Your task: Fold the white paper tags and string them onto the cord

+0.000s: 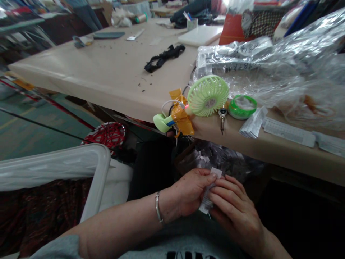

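Low in front of my body, below the table edge, both hands meet on a small stack of printed white paper labels [206,201]. My left hand [190,190], with a silver bangle at its wrist, pinches the labels between thumb and fingers near their upper end. From the other side, my right hand [233,201] lies with its fingers closed along the labels; its thumb is hidden. On the table above lie another bundle of white labels [252,123] and label strips [289,131].
A green fan [207,96] is taped to the table edge [129,104]. Beside it are a screwdriver-like metal tool [222,120] and a green round container [242,107]. Clear plastic bags [242,68] cover the right. A white bin [104,169] with dark patterned fabric stands left.
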### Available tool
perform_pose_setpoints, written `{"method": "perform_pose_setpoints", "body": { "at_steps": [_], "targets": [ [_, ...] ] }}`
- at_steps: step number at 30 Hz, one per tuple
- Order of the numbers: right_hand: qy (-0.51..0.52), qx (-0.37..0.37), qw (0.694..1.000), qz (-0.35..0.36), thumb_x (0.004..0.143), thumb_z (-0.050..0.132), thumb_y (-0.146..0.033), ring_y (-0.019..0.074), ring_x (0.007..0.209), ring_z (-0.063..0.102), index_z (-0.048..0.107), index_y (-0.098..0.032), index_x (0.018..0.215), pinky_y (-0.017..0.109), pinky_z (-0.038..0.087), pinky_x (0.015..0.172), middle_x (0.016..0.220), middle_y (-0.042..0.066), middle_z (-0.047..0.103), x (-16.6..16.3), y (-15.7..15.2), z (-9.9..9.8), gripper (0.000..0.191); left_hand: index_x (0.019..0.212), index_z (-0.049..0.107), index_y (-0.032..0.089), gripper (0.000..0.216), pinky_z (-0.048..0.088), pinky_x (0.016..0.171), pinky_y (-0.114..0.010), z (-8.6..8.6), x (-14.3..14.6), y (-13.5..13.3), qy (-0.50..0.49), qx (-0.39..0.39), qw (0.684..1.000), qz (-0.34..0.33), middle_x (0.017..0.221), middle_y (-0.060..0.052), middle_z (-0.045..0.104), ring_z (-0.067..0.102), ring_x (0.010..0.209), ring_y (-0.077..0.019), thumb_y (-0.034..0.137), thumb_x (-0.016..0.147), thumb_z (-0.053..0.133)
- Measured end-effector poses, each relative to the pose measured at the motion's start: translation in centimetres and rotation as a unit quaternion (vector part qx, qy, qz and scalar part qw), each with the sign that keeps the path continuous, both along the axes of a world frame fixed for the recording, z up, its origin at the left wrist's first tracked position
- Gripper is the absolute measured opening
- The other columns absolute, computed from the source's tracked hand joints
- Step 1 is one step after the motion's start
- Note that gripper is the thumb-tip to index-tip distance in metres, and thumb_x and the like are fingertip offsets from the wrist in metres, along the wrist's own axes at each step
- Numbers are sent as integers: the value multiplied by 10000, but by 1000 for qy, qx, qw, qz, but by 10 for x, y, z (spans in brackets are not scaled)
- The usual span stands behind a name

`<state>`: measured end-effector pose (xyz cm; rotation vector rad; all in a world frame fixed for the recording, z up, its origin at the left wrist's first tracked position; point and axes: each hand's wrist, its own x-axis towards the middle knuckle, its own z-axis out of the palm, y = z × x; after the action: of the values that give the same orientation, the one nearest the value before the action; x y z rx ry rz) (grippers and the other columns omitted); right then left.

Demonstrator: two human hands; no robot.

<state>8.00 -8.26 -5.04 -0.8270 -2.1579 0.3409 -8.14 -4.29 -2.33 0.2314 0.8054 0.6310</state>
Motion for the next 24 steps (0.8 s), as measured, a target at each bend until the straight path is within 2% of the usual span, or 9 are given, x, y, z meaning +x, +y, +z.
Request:
{"method": "perform_pose_setpoints", "body": {
  "at_steps": [3,6,9,12,15,18,20,24],
  "targets": [
    [106,-89,987,-85,822,625,-177,226,1105,583,621,-211,1069,384,479,963,1063,63,658,8,1,-1,250,878,642,103,314,479,545,-226,0,-3,1,7,23,999,-48,652,-13,601,581,530,-100,376,740,712],
    [162,-244,937,-188,846,608,-254,178,918,635,626,-233,1005,289,526,796,967,34,659,11,9,0,162,893,635,113,340,500,554,-251,-1,-3,1,24,51,994,-90,638,-15,605,611,543,-125,426,767,678],
    [184,-368,893,-182,812,651,-332,139,735,625,646,-227,840,228,508,663,795,-2,654,5,19,4,109,824,622,110,327,498,551,-243,-2,0,-1,31,69,991,-109,655,-26,616,603,538,-113,428,768,673],
    [241,-416,859,-177,800,657,-359,121,701,609,624,-213,706,207,496,649,747,-10,645,-2,23,6,177,810,622,107,320,504,563,-243,-3,1,-2,21,68,990,-120,677,-36,630,600,545,-106,417,758,681],
    [271,-457,830,-170,800,663,-363,104,653,596,618,-213,706,189,490,610,721,-21,645,-5,23,4,183,813,621,115,293,517,572,-250,-4,-1,-1,-3,54,990,-131,686,-35,638,616,558,-114,387,736,697],
    [256,-451,838,-170,816,651,-356,100,641,598,622,-220,741,182,491,600,712,-29,642,-3,22,1,158,790,607,128,268,520,541,-249,-3,-3,2,-6,37,990,-136,629,-9,609,619,530,-122,377,738,694],
    [222,-403,868,-185,835,634,-341,110,689,622,646,-239,867,192,507,637,774,-23,661,-1,20,2,108,790,603,132,270,507,510,-233,-2,-4,4,-5,34,990,-135,609,2,592,612,512,-120,384,746,689],
    [117,-247,945,-177,870,588,-291,167,960,644,606,-257,1162,275,521,842,1063,39,665,2,20,5,294,813,609,126,295,493,499,-212,-1,-2,6,-6,45,989,-138,612,6,579,602,508,-107,401,744,691]
  ]
}}
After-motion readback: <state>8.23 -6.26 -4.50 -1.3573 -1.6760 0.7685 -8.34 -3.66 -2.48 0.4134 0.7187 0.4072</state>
